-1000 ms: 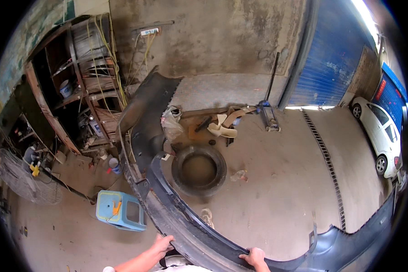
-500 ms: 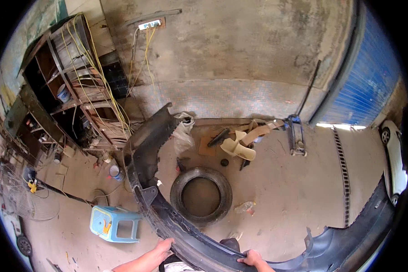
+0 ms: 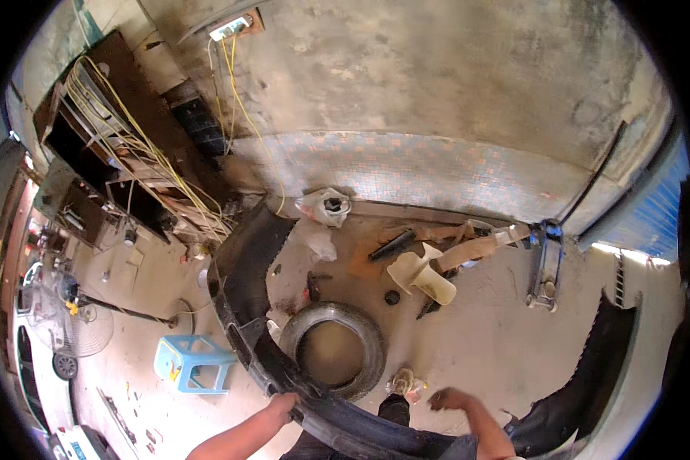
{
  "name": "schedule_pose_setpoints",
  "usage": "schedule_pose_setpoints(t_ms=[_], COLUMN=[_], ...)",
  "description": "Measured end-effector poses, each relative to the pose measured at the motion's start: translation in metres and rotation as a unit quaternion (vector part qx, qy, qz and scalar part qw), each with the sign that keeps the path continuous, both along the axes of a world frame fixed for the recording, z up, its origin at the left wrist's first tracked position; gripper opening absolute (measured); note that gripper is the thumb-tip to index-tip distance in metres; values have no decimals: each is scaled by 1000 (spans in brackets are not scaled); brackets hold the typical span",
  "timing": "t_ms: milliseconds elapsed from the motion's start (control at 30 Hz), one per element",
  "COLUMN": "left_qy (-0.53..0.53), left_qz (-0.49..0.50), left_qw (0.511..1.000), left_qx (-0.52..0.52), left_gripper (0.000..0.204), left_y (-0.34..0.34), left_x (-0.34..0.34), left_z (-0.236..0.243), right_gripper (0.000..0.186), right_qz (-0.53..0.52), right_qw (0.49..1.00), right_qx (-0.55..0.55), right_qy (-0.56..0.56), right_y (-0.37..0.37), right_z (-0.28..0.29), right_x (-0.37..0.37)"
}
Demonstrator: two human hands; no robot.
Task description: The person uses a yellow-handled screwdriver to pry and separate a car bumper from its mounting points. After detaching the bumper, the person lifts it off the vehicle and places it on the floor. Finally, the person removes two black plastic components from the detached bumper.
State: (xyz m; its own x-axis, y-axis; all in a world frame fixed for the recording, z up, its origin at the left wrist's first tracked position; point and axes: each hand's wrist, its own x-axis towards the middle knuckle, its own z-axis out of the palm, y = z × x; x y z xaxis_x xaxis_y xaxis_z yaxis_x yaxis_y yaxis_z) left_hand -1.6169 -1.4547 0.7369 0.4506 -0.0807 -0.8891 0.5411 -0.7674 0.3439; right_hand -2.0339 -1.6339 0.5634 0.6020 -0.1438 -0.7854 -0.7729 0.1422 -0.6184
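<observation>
A long, curved black car bumper (image 3: pixel 241 307) arcs round in front of me, its ends reaching to the far left and far right. My left hand (image 3: pixel 284 406) is closed on its edge, left of my body. Off the bumper, over its inner side, my right hand (image 3: pixel 451 399) hangs with loosely bent fingers and the thumb apart; I see nothing in it. Inside the curve a tyre (image 3: pixel 372 349) lies flat on the floor, partly covered by the bumper. My shoe (image 3: pixel 403 380) stands to the right of the tyre.
A blue plastic stool (image 3: pixel 195 356) and a standing fan (image 3: pixel 73 322) are at the left. Beyond the tyre lie a cream plastic piece (image 3: pixel 425 276) and a white bag (image 3: pixel 326 207). A floor jack (image 3: pixel 546 268) stands by the wall, right. Yellow cables (image 3: pixel 142 153) drape over a shelf.
My right hand has let go of the bumper and moved up and right. The left hand keeps its grip. My foot now shows beside the tyre, and the view has shifted.
</observation>
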Motion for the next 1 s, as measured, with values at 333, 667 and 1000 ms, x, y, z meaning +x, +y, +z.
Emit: schedule_pose_setpoints(t_ms=[333,667,1000], left_qy=[-122,-9,37], left_qz=[-20,-238,-89], left_qw=[952,896,992], left_qx=[279,375,82], left_gripper=[37,49,71], left_y=[-92,-37,-72], left_x=[-7,7,-49], left_z=[-181,-322,-140], right_gripper=[95,81,71], right_qz=[345,218,90], right_qw=[924,960,969], right_qx=[-157,-176,-229], right_qy=[-46,-29,19], right_y=[-81,6,19], right_z=[72,-3,3], right_x=[112,153,113])
